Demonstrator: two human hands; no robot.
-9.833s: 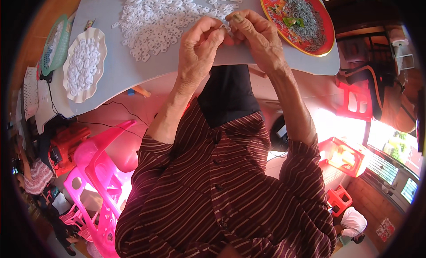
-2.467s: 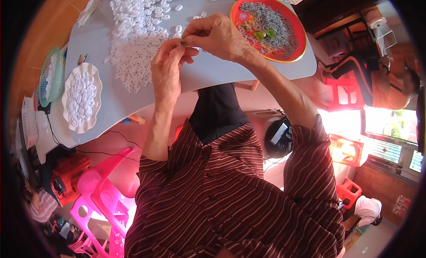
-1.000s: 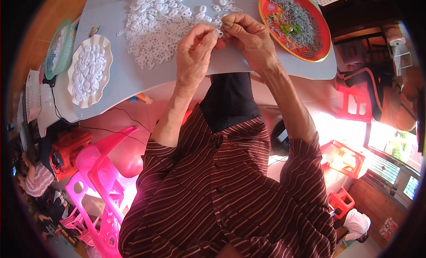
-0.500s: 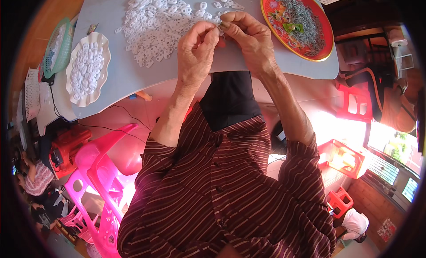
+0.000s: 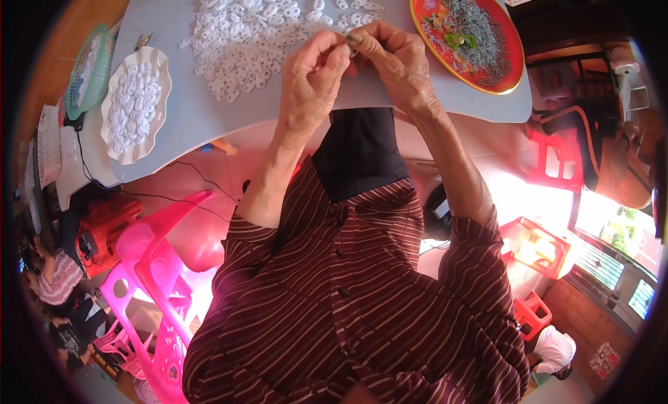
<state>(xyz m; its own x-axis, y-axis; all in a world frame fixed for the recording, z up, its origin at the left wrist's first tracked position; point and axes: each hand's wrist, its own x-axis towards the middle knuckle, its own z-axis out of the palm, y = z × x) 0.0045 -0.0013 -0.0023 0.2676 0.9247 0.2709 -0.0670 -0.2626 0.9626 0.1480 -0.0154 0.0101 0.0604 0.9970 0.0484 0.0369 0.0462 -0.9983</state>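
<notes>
Bluish-grey worktop [image 5: 177, 119] fills the view around twelve o'clock, with us seated at its curved edge. At twelve, our left hand [image 5: 313, 77] has its fingers clamped on a small white piece [image 5: 351, 51], mostly hidden. Our right hand [image 5: 400, 67] presses its fingers together against it; what they grip, we cannot tell. We see a loose pile of white pieces [image 5: 243, 42] at eleven, a scalloped dish [image 5: 165, 77] of them at ten, and a green basket [image 5: 104, 56] beyond. At one, a red tray [image 5: 419, 2] with coloured print carries small grey parts [image 5: 483, 46]. As for writing, a dark panel [image 5: 104, 364] at eight bears lettering too small for us; a coloured poster [image 5: 604, 359] hangs at four.
</notes>
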